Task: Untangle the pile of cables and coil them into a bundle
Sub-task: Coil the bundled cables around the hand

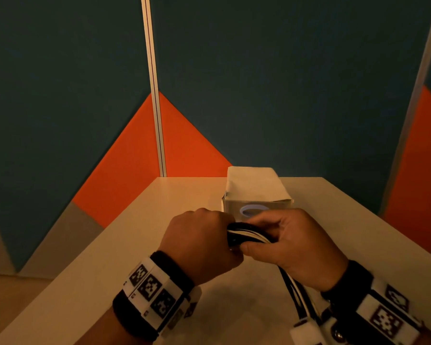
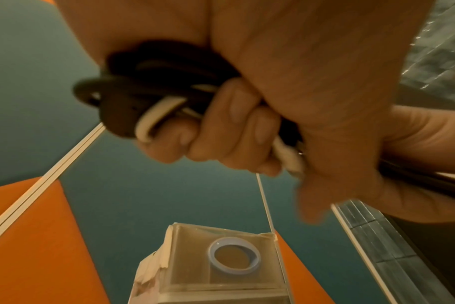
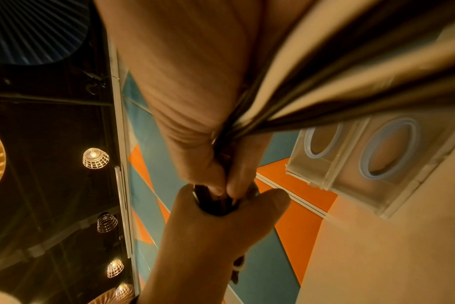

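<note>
A bundle of black and white cables [image 1: 245, 234] is held between both hands above the table. My left hand [image 1: 209, 235] grips its left end with fingers [image 2: 221, 131] curled round it, and folded black and white loops [image 2: 143, 96] stick out of the fist. My right hand [image 1: 284, 235] closes on the bundle right beside it, thumb under and fingers over. Several loose strands [image 1: 296, 295] trail from the right hand down past the right wrist; in the right wrist view these strands [image 3: 351, 82] run into that fist. How the cables lie inside the fists is hidden.
A clear plastic box [image 1: 255, 195] with a blue ring on its front and paper over its top stands on the pale table [image 1: 135, 245] just behind the hands. Teal and orange partition walls [image 1: 284, 95] close off the table's back and sides.
</note>
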### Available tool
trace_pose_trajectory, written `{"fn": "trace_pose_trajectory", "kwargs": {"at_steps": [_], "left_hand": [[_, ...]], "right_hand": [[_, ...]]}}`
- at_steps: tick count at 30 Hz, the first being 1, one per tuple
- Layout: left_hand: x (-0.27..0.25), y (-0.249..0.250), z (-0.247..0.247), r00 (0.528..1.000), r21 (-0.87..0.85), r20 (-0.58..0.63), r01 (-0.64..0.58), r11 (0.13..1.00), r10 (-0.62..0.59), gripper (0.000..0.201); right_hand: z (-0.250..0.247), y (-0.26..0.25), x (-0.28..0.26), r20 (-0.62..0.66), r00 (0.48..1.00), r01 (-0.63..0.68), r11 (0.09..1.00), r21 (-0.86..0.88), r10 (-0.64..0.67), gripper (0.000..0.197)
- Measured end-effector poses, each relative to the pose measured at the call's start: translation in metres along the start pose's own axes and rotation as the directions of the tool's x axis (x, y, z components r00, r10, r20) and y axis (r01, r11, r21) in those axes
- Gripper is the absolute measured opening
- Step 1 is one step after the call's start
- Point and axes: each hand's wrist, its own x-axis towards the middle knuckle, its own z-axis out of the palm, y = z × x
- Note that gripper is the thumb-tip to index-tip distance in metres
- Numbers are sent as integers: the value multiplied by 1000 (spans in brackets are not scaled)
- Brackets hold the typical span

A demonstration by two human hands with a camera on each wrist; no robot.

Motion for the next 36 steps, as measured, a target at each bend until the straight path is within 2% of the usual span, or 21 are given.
{"fn": "trace_pose_trajectory", "kwargs": {"at_steps": [3, 6, 9, 11, 14, 16, 19, 23, 25, 27, 29, 31, 33, 36], "left_hand": [[1, 1, 0, 1000, -96, 19, -15, 995, 17, 37], [0, -2, 1, 999, -139, -17, -49, 989, 47, 44], [1, -5, 3, 996, -191, -29, -91, 977, 87, 49], [1, -8, 3, 994, -260, 10, -103, 960, 110, 51], [2, -13, 2, 971, -522, 126, -108, 846, 201, 53], [2, -16, 1, 962, -633, 128, -109, 767, 242, 46], [3, -16, -2, 963, -682, 94, -122, 721, 253, 24], [3, -13, -3, 955, -721, 97, -128, 681, 281, 16], [3, -14, -3, 955, -753, 81, -129, 645, 286, 16], [3, -16, -3, 965, -748, 39, -143, 648, 258, 15], [5, -21, -3, 982, -733, -18, -139, 666, 185, 15], [7, -25, -3, 992, -752, -73, -125, 647, 106, 20], [7, -24, -2, 994, -814, -94, -112, 570, 61, 25], [6, -14, 1, 998, -921, -67, -60, 385, -6, 35]], "right_hand": [[-5, -1, 0, -5, 1000, -15, 1000, 6, 15, 29], [-6, -4, 1, 7, 1000, -27, 1000, 6, 27, 26], [-6, -5, 1, 51, 990, -133, 986, 105, 128, 23], [-8, -8, 2, 87, 979, -197, 969, 150, 186, 21], [-11, -9, 1, 135, 974, -196, 973, 119, 180, 17], [-13, -10, 1, 135, 976, -188, 975, 114, 172, 12], [-13, -11, 1, 110, 976, -202, 971, 131, 188, 10], [-12, -10, 2, 100, 966, -254, 952, 168, 240, 37], [-14, -12, 1, 124, 954, -294, 934, 202, 273, 35], [-18, -16, 0, 239, 919, -379, 869, 318, 314, 33], [-22, -20, -2, 397, 847, -515, 727, 454, 352, 38], [-25, -23, -4, 497, 791, -599, 617, 510, 356, 29], [-23, -23, -3, 530, 779, -615, 571, 544, 334, 31], [-17, -19, -2, 532, 792, -605, 503, 617, 300, 43]]}}
